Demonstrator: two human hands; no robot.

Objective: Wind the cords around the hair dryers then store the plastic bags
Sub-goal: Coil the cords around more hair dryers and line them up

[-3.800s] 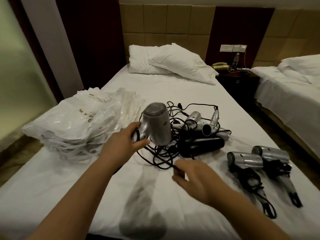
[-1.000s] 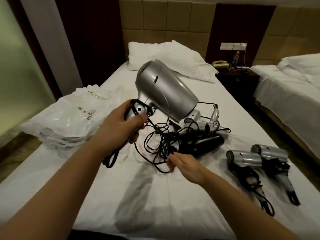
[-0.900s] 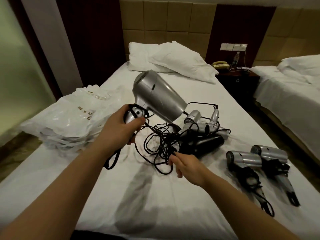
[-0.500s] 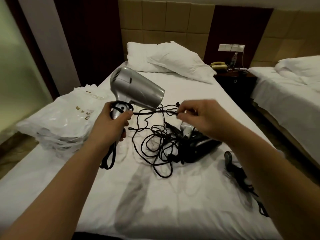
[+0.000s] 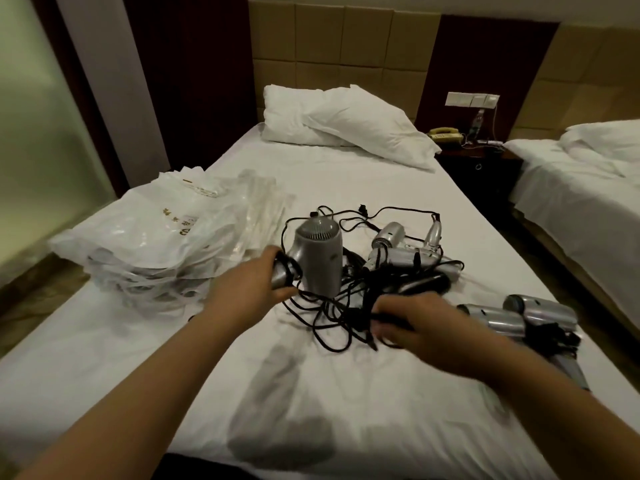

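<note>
**Head view: dryer back down at the tangle, cord hunt resumes**

Head-camera frame, centre: we have the silver hair dryer [image 5: 318, 258] by its handle, our left hand [image 5: 254, 285] curled round the grip, a loop of black cord caught under the fingers. Half a second ago we held this dryer raised, with the right hand lifted beside it, pinching a stretch of cord level with the handle. Now the dryer sits low, just over the sheet, its grille facing us, and our right hand [image 5: 403, 323] has dropped to the lower edge of the cord tangle [image 5: 332, 317], fingers closed on a dark bundle of flex. It is blurred, so we cannot tell which strand. We judge winding has barely begun: the cord is still being freed from its neighbours.

The dryer's barrel is a smooth, matte-metallic cylinder; the cords are thin, springy and looped over one another. Behind it, right of centre, lie more unwound dryers [image 5: 405, 254], silver and black. At the right edge, two wound dryers [image 5: 519, 317] lie side by side. At the left, a slumped heap of translucent, crinkled plastic bags [image 5: 166, 244] waits untouched. Everything rests on the soft white bed [image 5: 346, 393], pillows [image 5: 346, 129] at the upper centre.
</note>
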